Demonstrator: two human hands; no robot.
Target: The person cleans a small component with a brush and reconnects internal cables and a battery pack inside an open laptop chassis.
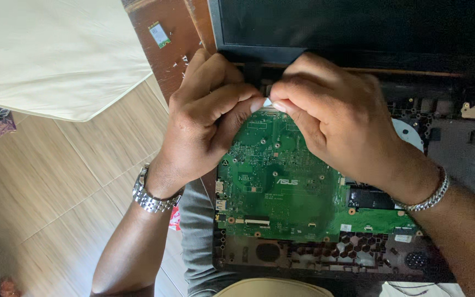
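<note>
Pinching one, perhaps, white tab: two hands

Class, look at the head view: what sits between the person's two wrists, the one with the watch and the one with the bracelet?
In the head view, the green circuit board lies between the left hand and right hand, seated in the opened laptop base.

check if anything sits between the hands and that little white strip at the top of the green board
Nothing visible does. The left hand and right hand meet at the top edge of the green board, and their fingertips already pinch the small white strip directly, with no part in between.
</note>
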